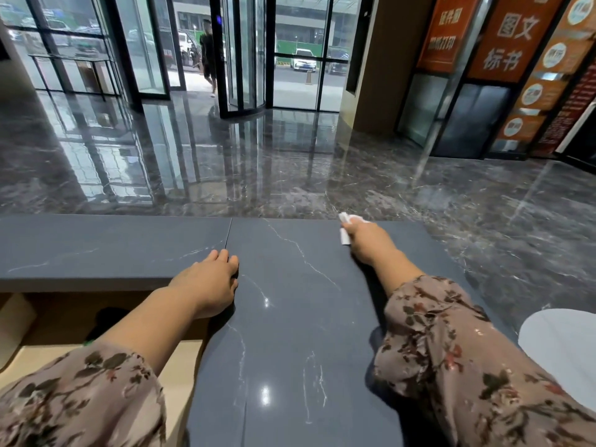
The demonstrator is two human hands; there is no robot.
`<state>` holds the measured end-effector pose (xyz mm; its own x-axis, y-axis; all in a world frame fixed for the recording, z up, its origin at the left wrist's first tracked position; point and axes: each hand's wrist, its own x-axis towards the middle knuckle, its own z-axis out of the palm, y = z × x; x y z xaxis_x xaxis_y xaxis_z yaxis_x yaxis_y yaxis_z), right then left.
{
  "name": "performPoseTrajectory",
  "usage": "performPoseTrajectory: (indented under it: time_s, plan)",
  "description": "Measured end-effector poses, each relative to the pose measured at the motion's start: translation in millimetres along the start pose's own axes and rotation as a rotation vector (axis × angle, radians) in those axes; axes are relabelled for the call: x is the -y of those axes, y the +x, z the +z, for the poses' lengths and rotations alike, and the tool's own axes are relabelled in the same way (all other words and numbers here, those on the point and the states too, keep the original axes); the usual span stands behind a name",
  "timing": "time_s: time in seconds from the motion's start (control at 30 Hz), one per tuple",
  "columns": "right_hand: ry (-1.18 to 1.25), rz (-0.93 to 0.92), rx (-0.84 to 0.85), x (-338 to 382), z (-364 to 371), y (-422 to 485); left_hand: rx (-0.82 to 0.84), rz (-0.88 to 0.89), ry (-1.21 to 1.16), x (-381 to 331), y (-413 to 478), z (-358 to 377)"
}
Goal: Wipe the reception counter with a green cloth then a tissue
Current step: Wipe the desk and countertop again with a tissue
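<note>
A: Which stage is this?

B: The tissue pass, I judge. The right hand (367,241) has its fingers curled round a white tissue (344,236). One end of the wad shows beyond the knuckles and the other sticks out on the hand's left. There's no green cloth in view, so the cloth pass is probably done, though nothing here confirms it.

A: Where is the tissue working?

B: At the far edge of the dark veined table (290,333), with the arm stretched well out. The tissue is under and in front of the hand, and it looks pressed to the top. I can't see the contact itself.

A: And the other hand?

B: The left hand (209,279) lies flat on the table, fingers relaxed and close together, holding nothing. It sits on the seam between two slabs. It is nearer the body than the right hand, off to that hand's left, and well apart from the tissue.

A: What's left to do?

B: Hard to call. The top shows only light glints, with no streaks to tell wiped from unwiped. My guess is the run from the right hand back toward the body, plus the slab left of the left hand.
</note>
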<state>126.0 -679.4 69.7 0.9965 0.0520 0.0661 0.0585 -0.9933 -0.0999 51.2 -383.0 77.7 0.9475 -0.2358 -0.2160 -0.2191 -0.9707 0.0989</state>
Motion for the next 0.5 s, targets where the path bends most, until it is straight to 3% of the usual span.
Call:
performPoseTrajectory:
  time_s: [0.2,0.3,0.37,0.5]
  plan:
    - [-0.105,0.265,0.015,-67.1,-8.8,-33.4,-0.067,-0.008,0.025,-6.1,-8.7,2.9]
    - [0.034,0.383,-0.006,-50.4,-4.0,-36.9,-0.084,0.001,0.064,-16.4,-14.1,4.3]
    - [0.098,0.339,-0.063,-19.9,3.6,-42.1,-0.095,0.016,0.071,-24.3,-18.5,5.0]
    - [0.139,0.065,-0.124,67.7,15.2,-60.8,-0.116,0.042,0.027,-34.8,-33.0,6.4]
